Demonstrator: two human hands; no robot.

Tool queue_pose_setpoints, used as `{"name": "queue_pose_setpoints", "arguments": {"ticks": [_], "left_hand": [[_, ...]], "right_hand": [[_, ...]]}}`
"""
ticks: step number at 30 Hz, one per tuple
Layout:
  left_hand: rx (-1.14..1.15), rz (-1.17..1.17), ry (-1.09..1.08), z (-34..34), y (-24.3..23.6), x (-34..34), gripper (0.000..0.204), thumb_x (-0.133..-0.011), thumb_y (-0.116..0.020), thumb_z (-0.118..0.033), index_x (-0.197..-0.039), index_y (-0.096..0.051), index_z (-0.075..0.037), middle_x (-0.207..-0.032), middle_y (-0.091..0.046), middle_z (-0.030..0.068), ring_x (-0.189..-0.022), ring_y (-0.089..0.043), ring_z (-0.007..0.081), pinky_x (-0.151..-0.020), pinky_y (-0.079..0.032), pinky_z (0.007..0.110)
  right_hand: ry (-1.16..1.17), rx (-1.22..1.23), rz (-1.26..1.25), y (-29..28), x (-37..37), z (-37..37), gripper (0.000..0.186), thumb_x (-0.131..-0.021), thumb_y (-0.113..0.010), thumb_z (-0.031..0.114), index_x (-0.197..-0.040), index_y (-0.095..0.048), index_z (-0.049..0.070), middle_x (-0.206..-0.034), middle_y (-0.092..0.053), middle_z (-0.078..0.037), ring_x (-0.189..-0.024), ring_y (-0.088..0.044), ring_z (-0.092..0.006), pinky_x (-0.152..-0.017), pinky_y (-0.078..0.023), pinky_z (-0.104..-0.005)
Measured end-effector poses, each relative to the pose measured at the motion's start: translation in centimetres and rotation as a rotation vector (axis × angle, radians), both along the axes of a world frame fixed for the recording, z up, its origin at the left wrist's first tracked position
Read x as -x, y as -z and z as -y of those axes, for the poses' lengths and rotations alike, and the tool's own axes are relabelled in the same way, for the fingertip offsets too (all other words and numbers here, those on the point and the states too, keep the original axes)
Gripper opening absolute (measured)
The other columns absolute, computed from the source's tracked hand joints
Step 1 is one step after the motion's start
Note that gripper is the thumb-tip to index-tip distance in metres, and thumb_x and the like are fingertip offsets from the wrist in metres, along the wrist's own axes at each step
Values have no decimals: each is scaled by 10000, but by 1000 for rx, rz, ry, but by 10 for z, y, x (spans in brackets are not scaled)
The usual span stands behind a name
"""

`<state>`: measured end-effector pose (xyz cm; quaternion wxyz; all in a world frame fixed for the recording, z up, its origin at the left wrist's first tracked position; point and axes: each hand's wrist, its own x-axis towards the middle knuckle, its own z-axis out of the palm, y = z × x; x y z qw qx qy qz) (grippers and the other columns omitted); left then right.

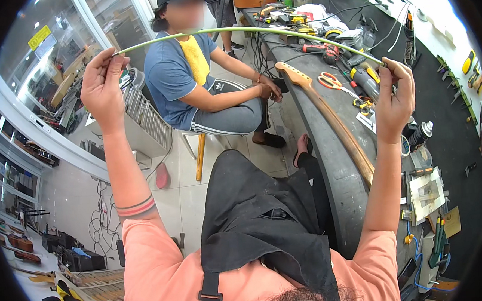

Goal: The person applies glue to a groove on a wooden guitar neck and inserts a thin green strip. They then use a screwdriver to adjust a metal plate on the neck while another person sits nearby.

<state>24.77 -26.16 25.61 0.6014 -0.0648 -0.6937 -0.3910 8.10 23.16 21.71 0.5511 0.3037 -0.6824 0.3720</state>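
While worker's forearms [126, 170] reach forward, well apart, left hand [102, 84] and right hand [396, 99] fingertip-pinch opposite ends of slim green rod [234, 29].

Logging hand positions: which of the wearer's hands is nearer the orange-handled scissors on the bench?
Right. The right hand is to the right of the scissors; the left hand is far to their left, past the seated person.

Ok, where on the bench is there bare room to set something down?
Bare room: the strip of bench between the guitar neck and the bench's left edge, widest at its near end. Crowded: the neck's other side, toward the right hand, with orange-handled scissors and tools.
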Motion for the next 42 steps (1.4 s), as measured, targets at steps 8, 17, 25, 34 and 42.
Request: {"name": "queue_pose_setpoints", "arguments": {"ticks": [8,17,25,34,42], "left_hand": [[77,-20,-9,-9,-1,8,207,-1021,-747,38,-1225,-734,74,-1045,-777,100,-957,-766,153,-887,-620,287],[299,-5,-104,-4,-5,12,141,-980,-773,46,-1118,-778,20,-1067,-768,79,-931,-732,135,-850,-599,266],[453,-46,-223,7,-3,24,109,-926,-815,26,-1021,-781,-15,-1066,-774,71,-981,-715,164,-845,-588,297],[388,-93,-214,3,7,42,124,-891,-845,16,-993,-796,-32,-1070,-783,70,-1012,-724,194,-882,-572,321],[479,212,-47,-27,55,70,135,-966,-716,55,-1071,-698,-27,-996,-723,93,-960,-694,254,-878,-544,363]], "right_hand": [[38,-29,-1,-3,8,-12,156,-1013,-729,-30,-1166,-733,-3,-1081,-729,-83,-910,-665,-158,-796,-545,-307],[98,-141,-72,-5,15,-24,185,-981,-742,-36,-1153,-722,29,-1099,-722,-79,-972,-680,-207,-846,-526,-340],[345,-402,-250,-10,17,-47,263,-905,-809,61,-1150,-731,119,-1154,-710,-45,-1179,-656,-274,-1077,-413,-420],[372,-375,-281,-6,19,-44,260,-898,-834,79,-1136,-742,126,-1163,-707,-35,-1164,-663,-267,-1074,-414,-405],[371,-324,-202,2,29,-69,240,-935,-803,53,-1161,-749,112,-1220,-727,-76,-1191,-658,-279,-1058,-435,-393]]}}
